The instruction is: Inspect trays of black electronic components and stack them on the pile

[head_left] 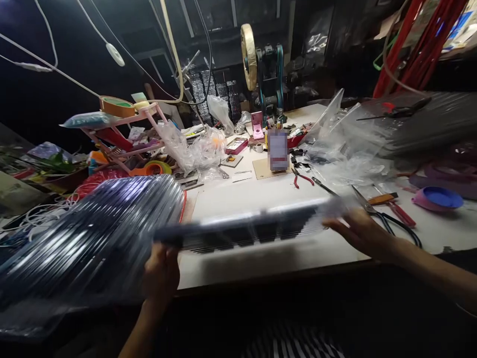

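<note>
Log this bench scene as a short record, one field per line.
Left hand: closed on the near-left end of a dark bundle
Right hand: at the bundle's clear-plastic end; grip blurred
Bundle: raised over the white tabletop, motion-blurred
Left side: glossy dark pile; pink rack bearing a tape roll
Tools: red-handled pliers beyond the bundle; scissors on the right
Far right: pink bowl, blue inside
</note>
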